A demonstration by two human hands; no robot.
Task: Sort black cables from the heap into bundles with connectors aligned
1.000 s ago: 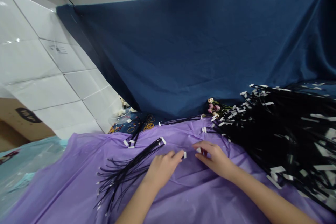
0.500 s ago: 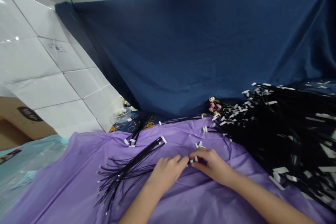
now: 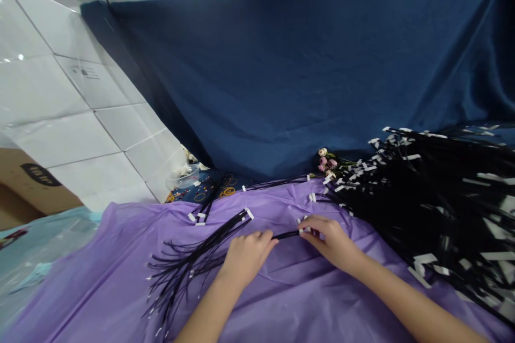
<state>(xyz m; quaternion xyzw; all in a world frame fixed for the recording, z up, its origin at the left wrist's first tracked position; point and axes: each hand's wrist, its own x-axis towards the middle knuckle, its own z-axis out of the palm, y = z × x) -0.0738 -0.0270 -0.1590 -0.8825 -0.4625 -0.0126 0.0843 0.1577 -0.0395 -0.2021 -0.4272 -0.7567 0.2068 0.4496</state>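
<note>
Place: seemingly a makeshift workshop; home or business, unclear
Cord heap point(image 3: 402, 187): black, white-tagged, in bulk quantity
Purple sheet point(image 3: 281, 295): spread as the work surface
Blue curtain point(image 3: 281, 80): hung behind it
Cardboard box point(image 3: 46, 198): printed, at far left

Head view, forward and down over fingers point(image 3: 316, 221), blue cloth point(image 3: 281, 75) beyond.

the purple cloth point(image 3: 306, 300) lies open at bottom centre, passable between the forearms point(image 3: 213, 303); black cords point(image 3: 287, 235) stretched between left hand point(image 3: 247, 254) and right hand point(image 3: 329, 240) bar the way above, with the dark heap point(image 3: 402, 198) blocking the right and a loose bundle point(image 3: 203, 246) the lower left.
</note>
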